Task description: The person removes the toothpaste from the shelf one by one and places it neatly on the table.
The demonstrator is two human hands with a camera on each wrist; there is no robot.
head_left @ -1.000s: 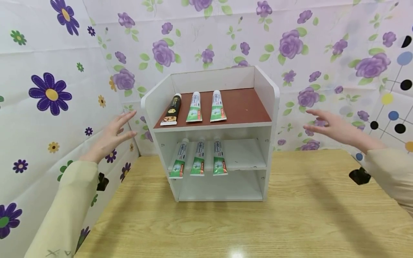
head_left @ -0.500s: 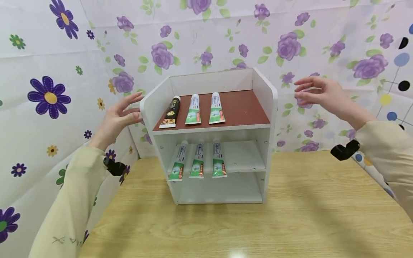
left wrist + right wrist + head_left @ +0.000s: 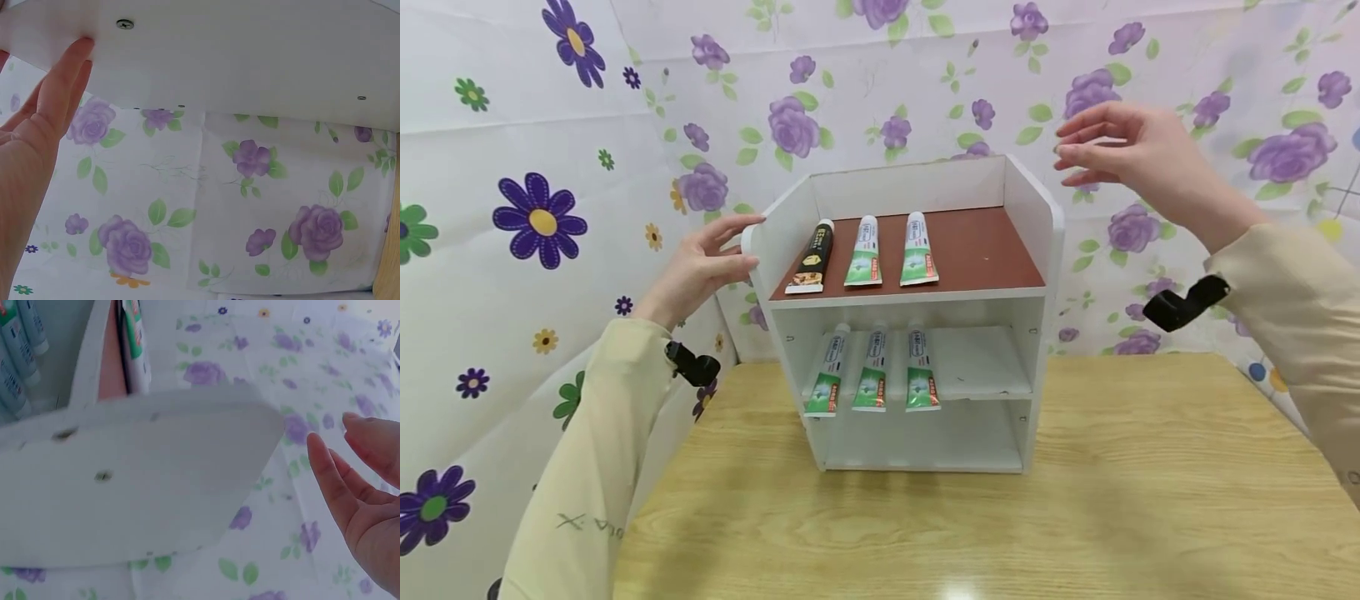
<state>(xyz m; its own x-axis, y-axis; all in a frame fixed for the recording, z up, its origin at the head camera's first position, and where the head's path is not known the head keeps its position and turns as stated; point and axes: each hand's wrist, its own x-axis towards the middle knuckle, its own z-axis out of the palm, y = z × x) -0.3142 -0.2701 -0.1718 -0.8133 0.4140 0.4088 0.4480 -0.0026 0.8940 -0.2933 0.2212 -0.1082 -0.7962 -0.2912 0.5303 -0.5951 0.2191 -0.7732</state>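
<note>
A small white shelf unit (image 3: 925, 466) with a brown top board (image 3: 973, 250) stands on the table. My left hand (image 3: 696, 265) is at its upper left side panel, fingertips touching the panel's top corner; the left wrist view has the fingers (image 3: 70, 62) extended along the white panel (image 3: 237, 56). My right hand (image 3: 1138, 158) hovers in the air, up and right of the right side panel (image 3: 1026, 221), holding nothing, fingers loosely bent. On the top board lie a black toothpaste tube (image 3: 812, 257) and two green-and-white toothpaste tubes (image 3: 864, 252). Three more green-and-white tubes (image 3: 871, 371) lie on the middle shelf.
The unit's bottom compartment (image 3: 921, 433) sits under the middle shelf. A wooden table (image 3: 880, 533) extends in front of and beside the unit. Flowered cloth (image 3: 850, 83) hangs behind and at the left. Black wrist cameras (image 3: 1183, 304) hang below both wrists.
My left hand has moved right and up onto the unit's left panel. The right hand has risen and come in toward the unit's right side. The tubes have stayed in place.
</note>
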